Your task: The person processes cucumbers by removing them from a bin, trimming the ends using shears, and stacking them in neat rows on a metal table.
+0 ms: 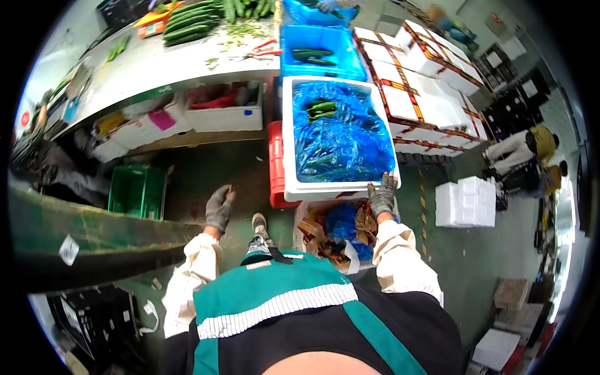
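Observation:
A white foam box (pixel 342 187) lined with blue plastic stands in front of me, with a few cucumbers (pixel 322 109) showing through a gap in the plastic. My right hand (pixel 382 196), in a grey glove with bare fingertips, lies over the box's near right corner, fingers spread. My left hand (pixel 220 207), gloved too, hangs over the floor to the left of the box, holding nothing, its fingers apart. Behind the box is a blue crate (pixel 290 65) with several cucumbers in it. Red-handled pliers or shears (pixel 265 52) lie on the white table (pixel 144 69).
Strapped foam boxes (pixel 400 100) are stacked at the right. A waste bin (pixel 340 228) stands below the foam box, a red crate (pixel 277 165) beside it. A green crate (pixel 137 192) is at left. Other people are at the left edge, top and right (pixel 531 147).

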The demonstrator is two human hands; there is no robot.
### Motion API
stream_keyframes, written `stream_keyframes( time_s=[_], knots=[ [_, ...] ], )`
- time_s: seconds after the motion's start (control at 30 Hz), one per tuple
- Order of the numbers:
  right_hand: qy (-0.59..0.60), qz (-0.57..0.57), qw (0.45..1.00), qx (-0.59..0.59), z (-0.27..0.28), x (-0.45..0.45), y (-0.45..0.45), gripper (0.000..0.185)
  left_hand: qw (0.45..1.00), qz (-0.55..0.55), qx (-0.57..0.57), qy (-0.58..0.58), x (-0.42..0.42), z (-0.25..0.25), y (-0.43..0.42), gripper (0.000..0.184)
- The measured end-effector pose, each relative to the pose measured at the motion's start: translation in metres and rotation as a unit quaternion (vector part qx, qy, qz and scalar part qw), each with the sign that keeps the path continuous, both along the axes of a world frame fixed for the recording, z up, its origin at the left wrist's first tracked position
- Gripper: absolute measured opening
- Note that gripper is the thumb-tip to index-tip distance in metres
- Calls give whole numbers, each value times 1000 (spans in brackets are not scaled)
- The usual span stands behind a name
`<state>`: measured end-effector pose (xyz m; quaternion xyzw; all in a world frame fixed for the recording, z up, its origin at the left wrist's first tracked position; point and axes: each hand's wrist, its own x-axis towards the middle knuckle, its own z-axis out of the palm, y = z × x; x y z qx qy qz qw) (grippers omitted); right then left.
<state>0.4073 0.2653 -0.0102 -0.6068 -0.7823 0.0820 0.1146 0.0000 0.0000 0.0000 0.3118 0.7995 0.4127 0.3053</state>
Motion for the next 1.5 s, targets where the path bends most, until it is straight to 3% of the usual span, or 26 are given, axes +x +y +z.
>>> stream_keyframes(
  time_s=[0.07,0.1,0.17,0.2,0.27,0.43,0.5,0.63,0.73,0.8,0.83,0.9,1.0,1.03,1.07,1.1,1.13,1.2,1.23,1.3,1.33,1.37,1.43,1.47,1.5],
  knots=[
    [-8,-23,1000,-13,4,-7,-21,74,985,-87,61,140,9,57,38,36],
    [7,-44,999,-5,3,-28,13,74,982,-98,90,135,-11,65,101,36],
    [-127,-57,989,-40,-6,-10,10,74,959,-224,86,149,4,86,130,49],
    [-123,-66,985,-98,37,-23,6,74,937,-252,102,218,8,85,153,51],
    [-101,-78,987,-99,31,-23,7,74,876,-330,116,333,2,77,191,57],
    [-63,-96,984,-138,17,-34,3,73,793,-487,36,364,8,84,257,71],
    [-56,-104,985,-127,26,-24,4,73,790,-508,15,344,28,82,266,74],
    [-110,-114,970,-182,40,-39,3,71,748,-513,-3,422,46,62,294,76],
    [-167,-114,960,-196,48,-28,7,70,770,-509,-21,385,66,58,311,77],
    [-89,-106,981,-136,27,-14,19,71,793,-470,-31,386,72,55,323,78],
    [-146,-114,958,-219,58,-30,9,73,793,-470,-30,387,75,58,323,78],
    [-94,-109,968,-205,51,-33,4,78,805,-461,-93,362,72,64,310,77],
    [-189,-88,946,-249,68,-25,23,76,817,-435,-103,365,77,67,318,75],
    [-71,-162,914,-364,141,-50,41,72,821,-424,-123,361,77,70,320,73],
    [-73,-188,929,-311,139,-44,42,69,826,-408,-89,379,84,73,315,59],
    [-61,-204,941,-262,127,-49,45,67,824,-404,-98,384,78,76,317,59],
    [-56,-197,941,-268,114,-52,52,67,816,-423,-117,376,74,78,322,48],
    [-15,-87,992,-93,100,-59,72,74,808,-439,-126,374,74,84,328,24],
    [-12,-74,992,-100,95,-70,80,74,810,-431,-138,372,72,78,329,24],
    [7,75,997,-35,95,-98,90,83,774,-470,-147,398,73,67,334,23],
    [-38,114,989,-84,107,-122,93,87,783,-447,-90,423,72,73,324,25],
    [-85,152,976,-131,119,-143,96,91,752,-436,45,493,67,60,317,25],
    [-74,154,974,-152,126,-156,104,91,790,-466,101,385,65,59,317,23],
    [-123,209,960,-138,132,-161,107,90,790,-466,101,386,64,59,316,23],
    [-173,270,939,-125,136,-165,109,90,818,-481,119,291,64,64,310,21]
  ],
)
